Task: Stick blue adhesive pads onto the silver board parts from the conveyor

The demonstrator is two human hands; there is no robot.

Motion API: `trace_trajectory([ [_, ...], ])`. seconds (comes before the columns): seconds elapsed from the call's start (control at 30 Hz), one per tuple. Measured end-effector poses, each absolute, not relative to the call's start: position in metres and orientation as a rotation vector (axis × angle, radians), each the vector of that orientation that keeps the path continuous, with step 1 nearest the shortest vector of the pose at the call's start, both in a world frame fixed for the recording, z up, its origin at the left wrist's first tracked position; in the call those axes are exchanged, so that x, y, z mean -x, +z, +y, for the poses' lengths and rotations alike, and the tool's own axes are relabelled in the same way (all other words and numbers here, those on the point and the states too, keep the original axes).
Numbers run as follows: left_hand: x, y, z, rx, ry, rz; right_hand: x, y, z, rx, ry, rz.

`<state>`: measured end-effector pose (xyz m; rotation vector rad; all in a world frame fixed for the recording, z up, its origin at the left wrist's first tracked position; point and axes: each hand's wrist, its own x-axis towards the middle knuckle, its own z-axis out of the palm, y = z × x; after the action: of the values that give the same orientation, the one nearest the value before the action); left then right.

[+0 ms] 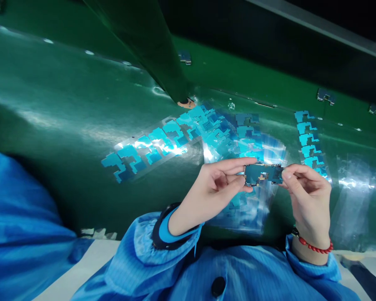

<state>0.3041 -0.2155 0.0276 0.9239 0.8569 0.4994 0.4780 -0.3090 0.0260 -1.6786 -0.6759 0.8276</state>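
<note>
Between my two hands, above the green work surface (pixel 81 175), is a small circuit board (pixel 253 174) with a dark flat face and gold-coloured edges. My left hand (pixel 217 184) grips its left end, fingers behind and thumb in front. At the right end, my right hand (pixel 308 186) pinches the board's corner, where a dark blue-green piece (pixel 275 174) lies over it. Whether that piece is a loose film or part of the board, I cannot tell. Below the hands lie clear plastic sheets (pixel 247 221) and a pile of shiny blue die-cut film pieces (pixel 217 133).
A strip of blue film pieces (pixel 153 144) slants to the left, and another strip (pixel 308 142) lies at right. Clear plastic (pixel 352 196) rests beyond it. A dark green post (pixel 153 46) rises behind. Small boards (pixel 326 96) sit along the back ledge. A blue sleeve (pixel 21 225) is at left.
</note>
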Motion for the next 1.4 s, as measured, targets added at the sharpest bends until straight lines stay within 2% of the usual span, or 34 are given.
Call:
trace_trajectory([
  [1.4, -0.2995, 0.0200, -0.2174, -0.990, 0.460, 0.816, -0.4787, 0.0263, -0.3112, 1.767, 0.752, -0.764],
])
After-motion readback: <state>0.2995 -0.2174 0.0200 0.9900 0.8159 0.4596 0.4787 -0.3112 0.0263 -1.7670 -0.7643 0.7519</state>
